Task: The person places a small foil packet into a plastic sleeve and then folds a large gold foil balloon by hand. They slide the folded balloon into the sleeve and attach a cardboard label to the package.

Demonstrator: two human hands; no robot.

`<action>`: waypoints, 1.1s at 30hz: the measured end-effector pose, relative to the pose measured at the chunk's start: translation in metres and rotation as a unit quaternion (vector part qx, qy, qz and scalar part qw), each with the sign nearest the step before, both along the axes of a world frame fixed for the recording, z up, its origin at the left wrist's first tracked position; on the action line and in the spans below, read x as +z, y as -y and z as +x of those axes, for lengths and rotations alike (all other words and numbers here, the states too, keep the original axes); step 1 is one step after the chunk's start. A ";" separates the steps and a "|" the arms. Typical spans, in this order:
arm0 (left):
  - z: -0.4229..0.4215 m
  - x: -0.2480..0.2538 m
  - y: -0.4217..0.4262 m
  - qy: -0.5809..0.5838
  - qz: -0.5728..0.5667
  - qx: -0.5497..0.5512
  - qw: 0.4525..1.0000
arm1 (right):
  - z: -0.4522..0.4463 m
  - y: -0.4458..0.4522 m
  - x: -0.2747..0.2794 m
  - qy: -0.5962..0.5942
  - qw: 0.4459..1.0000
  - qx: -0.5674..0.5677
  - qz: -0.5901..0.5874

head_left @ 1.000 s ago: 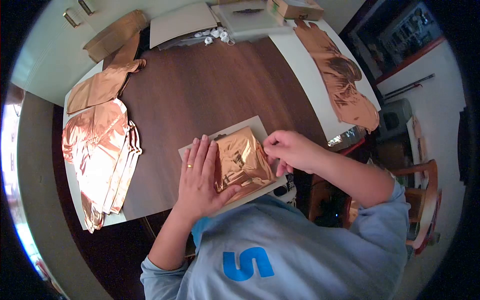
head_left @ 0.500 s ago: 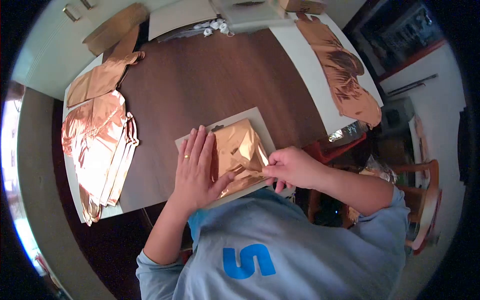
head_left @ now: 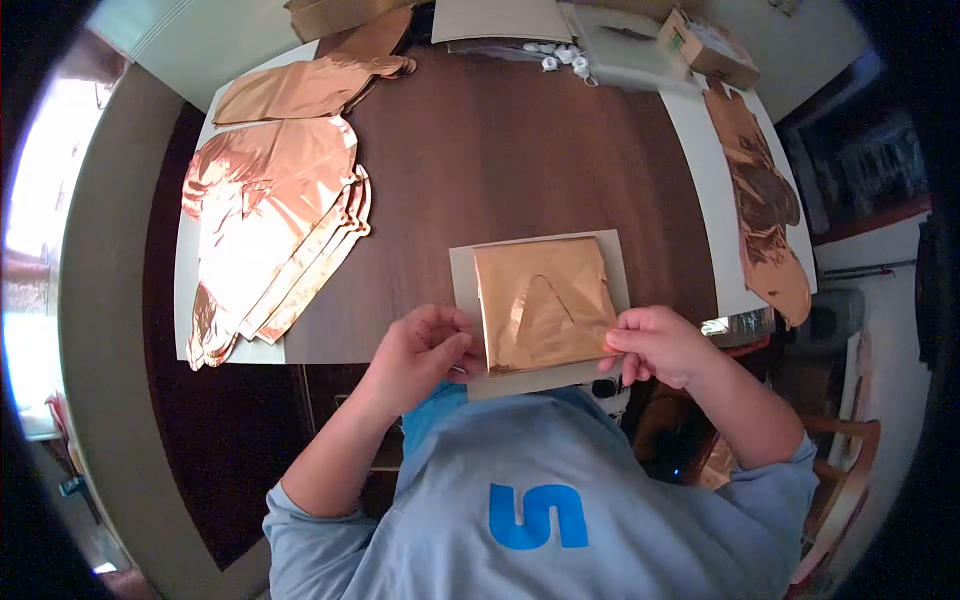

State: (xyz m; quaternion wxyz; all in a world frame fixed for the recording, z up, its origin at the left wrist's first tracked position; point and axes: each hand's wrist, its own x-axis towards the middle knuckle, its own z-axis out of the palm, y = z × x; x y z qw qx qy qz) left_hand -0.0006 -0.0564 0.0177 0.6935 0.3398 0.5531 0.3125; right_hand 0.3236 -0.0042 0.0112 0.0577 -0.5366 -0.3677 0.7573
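Observation:
A rose-gold foil balloon (head_left: 545,305), folded into a flat square with a curved crease showing, lies on a grey card (head_left: 465,270) at the table's near edge. My left hand (head_left: 425,350) is closed at the card's lower left edge, thumb and fingers pinched there; its fingertips are partly hidden. On the other side, my right hand (head_left: 655,347) pinches the balloon's lower right edge, its thumb on the foil and the lower fingers curled beside the card.
Several flat rose-gold foil balloons (head_left: 270,210) are stacked on the left of the brown table (head_left: 540,150). Another foil balloon (head_left: 765,200) lies on the white strip at the right. Small white rolls (head_left: 560,55), a cardboard box (head_left: 708,48) and a chair (head_left: 845,500) are around.
My left hand has come off the foil's top to the card's left edge. The foil's lifted right part now lies flat and squared. The view has shifted left and the card has straightened.

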 end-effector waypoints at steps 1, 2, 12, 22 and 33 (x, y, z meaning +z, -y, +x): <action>0.003 0.004 -0.003 0.009 -0.021 -0.005 1.000 | 0.000 0.000 0.000 0.000 1.000 0.001 -0.001; 0.004 0.003 -0.006 0.023 -0.041 -0.004 0.999 | -0.001 -0.001 0.000 0.001 1.000 0.002 -0.002; 0.010 -0.004 -0.024 0.075 -0.095 0.002 0.993 | 0.000 0.000 -0.005 -0.025 1.000 -0.016 -0.004; 0.017 -0.004 -0.029 0.053 -0.068 0.034 0.996 | -0.004 -0.002 -0.003 -0.020 1.000 0.003 0.024; 0.017 -0.015 -0.028 0.011 -0.009 0.014 1.000 | -0.014 0.003 0.012 0.028 0.986 -0.060 0.156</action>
